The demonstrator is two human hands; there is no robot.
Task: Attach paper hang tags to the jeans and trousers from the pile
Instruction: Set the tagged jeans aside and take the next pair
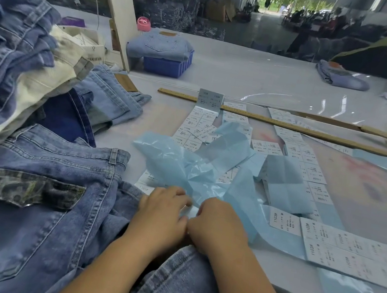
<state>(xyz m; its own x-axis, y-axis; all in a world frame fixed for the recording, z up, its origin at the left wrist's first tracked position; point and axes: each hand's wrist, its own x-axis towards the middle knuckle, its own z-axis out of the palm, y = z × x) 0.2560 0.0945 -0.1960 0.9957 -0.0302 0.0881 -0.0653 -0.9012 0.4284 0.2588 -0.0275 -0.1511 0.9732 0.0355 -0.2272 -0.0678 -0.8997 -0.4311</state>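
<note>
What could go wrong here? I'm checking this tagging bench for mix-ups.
1. Both hands, left and right, pinch something small against crumpled blue backing paper; it may tear or get lost.
2. Loose label strips overlap, so sizes could get mixed.
3. The leaning jeans pile might slide onto them.

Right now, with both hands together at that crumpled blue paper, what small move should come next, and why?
Probably peel one label free. Both the left hand and right hand pinch at the blue backing paper, white labels lie beside it, and the jeans wait alongside.
</note>
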